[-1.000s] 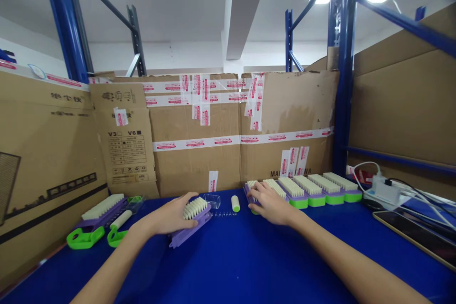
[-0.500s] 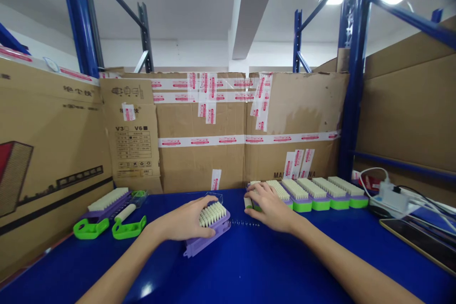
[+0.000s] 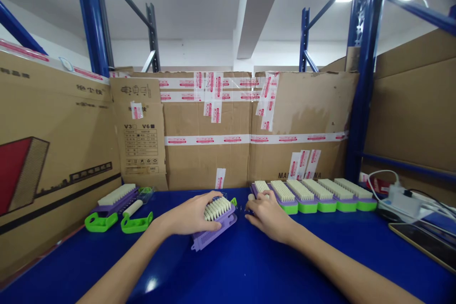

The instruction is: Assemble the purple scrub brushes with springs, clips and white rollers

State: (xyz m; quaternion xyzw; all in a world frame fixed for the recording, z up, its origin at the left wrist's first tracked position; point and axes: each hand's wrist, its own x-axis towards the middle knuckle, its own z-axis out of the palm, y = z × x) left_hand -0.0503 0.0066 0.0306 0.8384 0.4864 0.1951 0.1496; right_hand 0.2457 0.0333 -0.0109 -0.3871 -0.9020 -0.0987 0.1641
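Observation:
My left hand [image 3: 190, 216] is closed over a purple scrub brush [image 3: 213, 228] with white bristles, holding it tilted on the blue table [image 3: 231, 270]. A green piece [image 3: 233, 201] shows at the brush's far end. My right hand [image 3: 269, 218] lies just right of the brush with its fingers curled on a small white roller [image 3: 251, 196], mostly hidden. A thin metal spring [image 3: 242, 208] lies between the two hands.
A row of finished purple-and-green brushes [image 3: 315, 194] lines the back right. At the left lie another brush [image 3: 116, 195] and two green handles [image 3: 100, 222], one with a roller [image 3: 137, 221]. A power strip [image 3: 399, 194] with cables and a tablet [image 3: 423, 243] sit far right. Cardboard walls enclose the table.
My left hand slid the purple brush to the right, toward my right hand. My right hand picked the white roller off the table and drew it toward the brush's end. The view shifted slightly.

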